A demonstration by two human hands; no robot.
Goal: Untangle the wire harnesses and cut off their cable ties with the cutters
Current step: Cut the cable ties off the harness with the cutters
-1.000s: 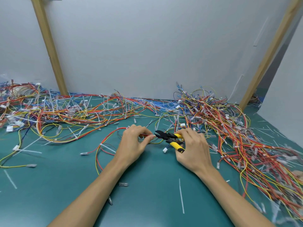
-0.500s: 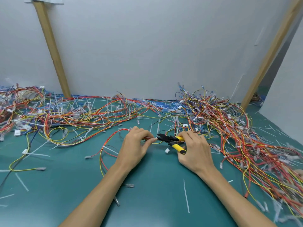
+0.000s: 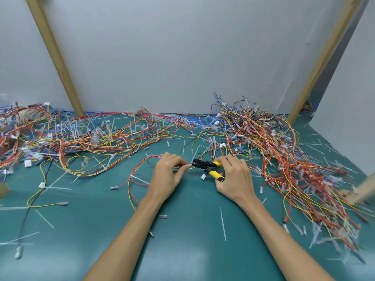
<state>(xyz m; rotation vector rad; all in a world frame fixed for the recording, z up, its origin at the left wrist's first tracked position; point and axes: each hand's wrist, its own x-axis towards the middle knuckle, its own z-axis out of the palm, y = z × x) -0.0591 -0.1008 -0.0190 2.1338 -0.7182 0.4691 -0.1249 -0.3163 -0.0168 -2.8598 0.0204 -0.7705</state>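
My left hand (image 3: 167, 174) pinches a thin red and yellow wire harness (image 3: 140, 169) at the middle of the green table. That harness loops off to the left and down. My right hand (image 3: 235, 178) grips the yellow-handled cutters (image 3: 209, 168), its fingers curled round the handles. The black jaws point left and sit at the harness just beside my left fingertips, where a small white cable tie shows. A white connector (image 3: 203, 176) lies under the cutters.
A big tangle of red, yellow and orange harnesses (image 3: 284, 151) fills the right side. Another tangle (image 3: 67, 138) spreads along the back left. Cut white ties (image 3: 223, 224) litter the green mat (image 3: 192, 240). Two wooden posts (image 3: 58, 63) lean against the grey wall.
Both hands have stayed together at the harness with the cutters' jaws at the tie. The view has shifted slightly, so the scene sits a little further right and lower.
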